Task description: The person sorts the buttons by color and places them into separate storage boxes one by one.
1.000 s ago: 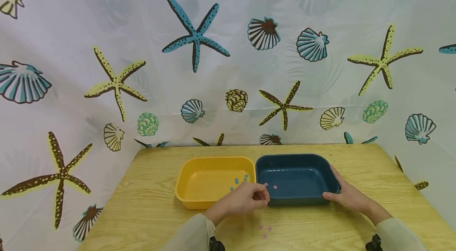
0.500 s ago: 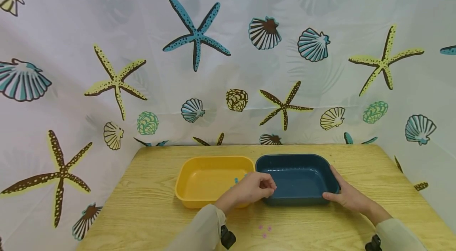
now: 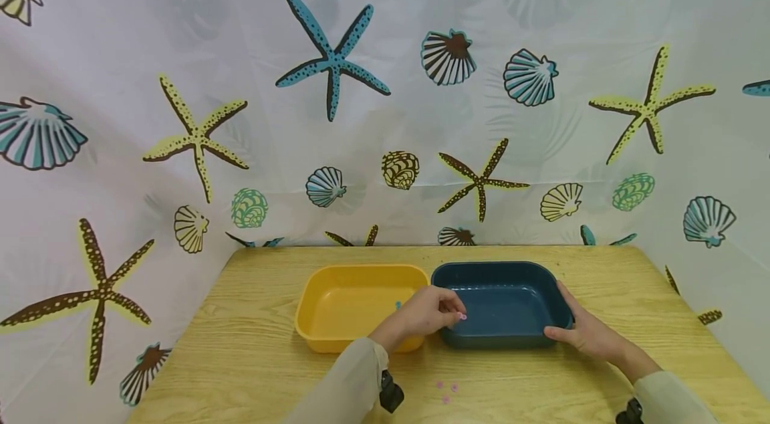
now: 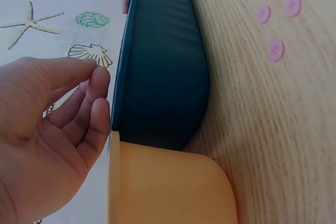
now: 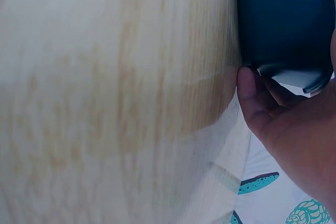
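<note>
My left hand (image 3: 430, 310) is over the near left corner of the dark blue tray (image 3: 499, 342), its thumb and a finger pinched together. A small pink button (image 3: 462, 317) shows right at those fingertips in the head view. In the left wrist view the fingertips meet beside the tray's rim and hide what is between them. At the other end my right hand (image 3: 592, 334) grips the blue tray, thumb on the near side and fingers round the outer right end. Several pink buttons (image 4: 275, 50) lie on the table in front of the tray.
Left of the blue tray, and right against it, stands a yellow tray (image 3: 337, 346). A blue button (image 3: 398, 305) shows inside it, partly behind my left hand. Both trays stand on a wooden table (image 3: 252, 337), with a seashell-patterned cloth (image 3: 373, 123) behind.
My left hand has moved up and right from the near rim to over the blue tray, covering much of its left end. The right hand has held still on the tray.
</note>
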The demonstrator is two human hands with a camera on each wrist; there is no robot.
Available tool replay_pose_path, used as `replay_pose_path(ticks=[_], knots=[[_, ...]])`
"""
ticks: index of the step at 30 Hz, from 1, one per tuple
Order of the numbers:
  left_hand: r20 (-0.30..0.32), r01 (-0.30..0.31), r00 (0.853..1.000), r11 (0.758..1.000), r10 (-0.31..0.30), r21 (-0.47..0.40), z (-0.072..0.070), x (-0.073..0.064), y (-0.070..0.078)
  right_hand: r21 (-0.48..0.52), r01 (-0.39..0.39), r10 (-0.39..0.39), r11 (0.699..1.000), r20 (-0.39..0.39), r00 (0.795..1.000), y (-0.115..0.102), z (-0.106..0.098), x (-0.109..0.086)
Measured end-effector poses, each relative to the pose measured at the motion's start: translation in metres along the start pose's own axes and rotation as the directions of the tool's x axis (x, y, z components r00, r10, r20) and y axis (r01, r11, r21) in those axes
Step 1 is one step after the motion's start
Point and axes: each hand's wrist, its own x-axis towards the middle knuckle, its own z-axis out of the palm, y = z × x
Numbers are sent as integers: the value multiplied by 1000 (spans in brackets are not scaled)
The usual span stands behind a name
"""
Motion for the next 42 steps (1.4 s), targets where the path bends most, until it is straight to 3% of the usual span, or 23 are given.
replay_pose_path(ticks=[9,25,36,42], knots=[[-19,29,999,1000,-29,-4,0,8,-4,-6,16,-16,1000,-3,1000,-1,0,-2],[-63,37,998,995,-31,89,2,33,-3,-7,16,-16,1000,1,1000,0,0,-1],[-66,66,996,996,-61,67,-1,42,-4,-11,24,-24,1000,0,1000,-2,0,-3],[-83,71,995,993,-62,100,-4,47,-3,-2,18,-18,1000,5,1000,-2,1,-2]])
